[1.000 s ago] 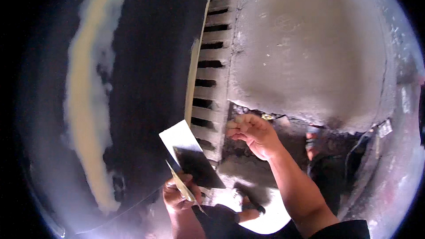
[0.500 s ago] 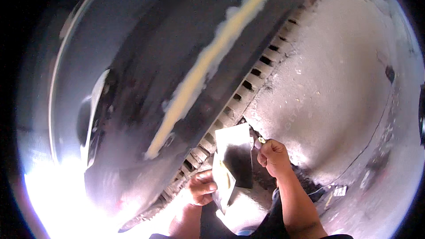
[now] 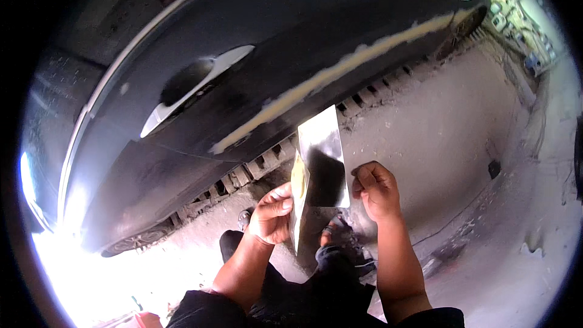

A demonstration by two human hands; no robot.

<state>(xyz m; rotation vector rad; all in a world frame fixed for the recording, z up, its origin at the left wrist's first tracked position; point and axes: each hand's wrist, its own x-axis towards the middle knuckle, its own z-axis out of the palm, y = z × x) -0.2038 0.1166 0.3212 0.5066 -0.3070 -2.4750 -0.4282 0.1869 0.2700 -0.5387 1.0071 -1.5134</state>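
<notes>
L hand (image 3: 271, 215) pinches yellow-smeared sheet (image 3: 298, 177) | pale rect. plate (image 3: 319, 130) betw. hands, just beside sheet | R hand (image 3: 379, 193) curled nr plate edge, contents: can't tell | dark car (image 3: 291, 48) w/ yellow streak (image 3: 337, 74) beyond

I stand on a dusty grey floor (image 3: 431, 146), my sandalled feet (image 3: 327, 237) on it near the middle. Along its left side a slotted strip (image 3: 240, 175) runs toward the far right, beside a dark car (image 3: 285, 54) whose near wheel (image 3: 136, 239) rests at the left.
</notes>
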